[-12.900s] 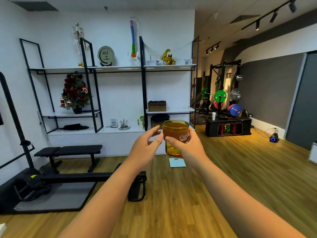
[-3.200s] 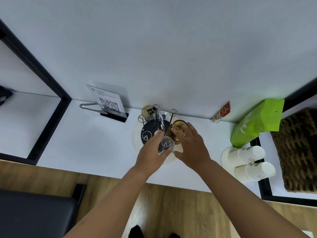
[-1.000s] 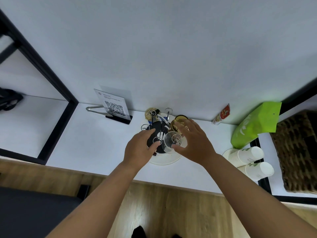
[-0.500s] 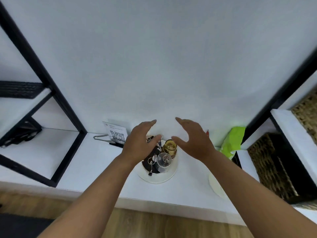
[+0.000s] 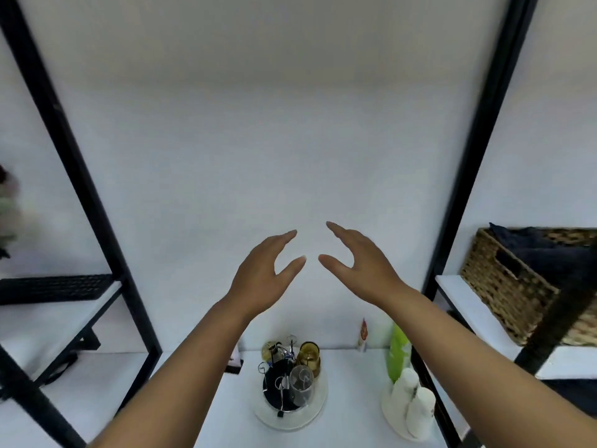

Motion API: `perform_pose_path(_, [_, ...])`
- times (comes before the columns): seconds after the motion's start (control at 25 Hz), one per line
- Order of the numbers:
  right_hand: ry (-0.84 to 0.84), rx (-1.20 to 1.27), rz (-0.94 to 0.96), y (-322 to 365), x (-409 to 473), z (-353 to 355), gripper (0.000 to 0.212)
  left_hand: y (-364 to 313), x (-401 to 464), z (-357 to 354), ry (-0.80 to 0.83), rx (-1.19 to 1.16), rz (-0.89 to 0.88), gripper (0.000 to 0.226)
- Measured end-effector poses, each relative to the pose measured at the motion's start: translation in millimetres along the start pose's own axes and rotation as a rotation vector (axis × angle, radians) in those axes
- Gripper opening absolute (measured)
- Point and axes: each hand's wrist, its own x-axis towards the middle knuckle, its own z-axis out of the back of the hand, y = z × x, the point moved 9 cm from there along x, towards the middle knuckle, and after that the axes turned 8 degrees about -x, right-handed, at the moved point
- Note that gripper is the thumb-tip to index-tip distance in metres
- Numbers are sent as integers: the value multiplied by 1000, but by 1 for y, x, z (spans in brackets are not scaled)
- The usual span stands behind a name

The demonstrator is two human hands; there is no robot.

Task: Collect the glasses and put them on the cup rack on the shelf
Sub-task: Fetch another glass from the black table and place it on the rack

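Both our hands had lifted off the cup rack (image 5: 284, 388) since a second earlier, and our view had tilted up toward the wall. Nearest us, the rack stood on its white round tray (image 5: 310, 415) on the white shelf (image 5: 200, 399). A clear glass (image 5: 302, 384) sat upside down on a front peg, an amber glass (image 5: 309, 354) on a peg just behind it, and another yellowish glass (image 5: 270, 348) at the rear left. Two stacks of paper cups (image 5: 415, 404) lay to the right, a green pouch (image 5: 399, 354) behind them, and a small sachet (image 5: 363, 334) leaned on the wall. Higher up, our left hand (image 5: 265, 276) and right hand (image 5: 361, 266) hovered apart, fingers relaxed, holding nothing. Farther right, a wicker basket (image 5: 510, 289) sat on a higher shelf, beyond the black frame post (image 5: 478, 140).
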Motion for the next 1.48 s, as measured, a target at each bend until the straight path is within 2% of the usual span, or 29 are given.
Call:
perform_pose_path(0.24, [-144,27,-98,29,-45,65,72,-53,-15,15,82,-79,-84,59])
perform_pose_path(0.44, [-283,-29,-204,30,-111,123,70,-107,-30,-19,194,-169,-185,58])
perform_pose_path(0.6, [-386,-126,-304,16,-182,200,77,-180,-45,-74,330,-254,-304,56])
perform_pose_path(0.8, [-520,-233,-440,3,-275,304,75,-289,-61,-145,452,-366,-467,59])
perform_pose_path(1.0, [-642,-364,-595,-18,-379,397,79,-396,-93,-227,597,-459,-576,70])
perform_pose_path(1.2, [-701,-488,-691,-52,-473,465,70,-485,-133,-310,686,-518,-648,57])
perform_pose_path(1.48, [-721,-530,-795,-111,-582,544,73,-599,-186,-425,775,-611,-696,60])
